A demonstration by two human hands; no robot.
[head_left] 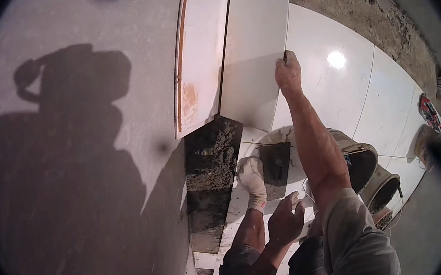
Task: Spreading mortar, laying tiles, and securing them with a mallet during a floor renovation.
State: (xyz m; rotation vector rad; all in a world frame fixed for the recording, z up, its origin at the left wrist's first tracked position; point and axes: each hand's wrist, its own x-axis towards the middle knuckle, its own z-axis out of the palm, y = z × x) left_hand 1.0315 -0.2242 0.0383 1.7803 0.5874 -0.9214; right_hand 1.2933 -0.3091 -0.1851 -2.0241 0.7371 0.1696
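A long white tile (252,32) sits beside the wall strip, its near end above a bed of dark mortar (210,154). My right hand (288,74) is closed on the tile's right edge, thumb and fingers pinching it. Lower down, my left hand (287,219) hangs over the floor with its fingers apart, holding nothing. Near it stands my foot in a pale sock (251,174), next to a dark grey rectangular patch (277,164). The tile's far end reaches the top of the view.
Large white floor tiles (332,77) lie to the right. Several buckets (384,187) stand near my right arm. A red and black tool (429,112) rests at the far right. On the left rises a grey wall (77,206) with my shadow. A pale board (204,58) leans there.
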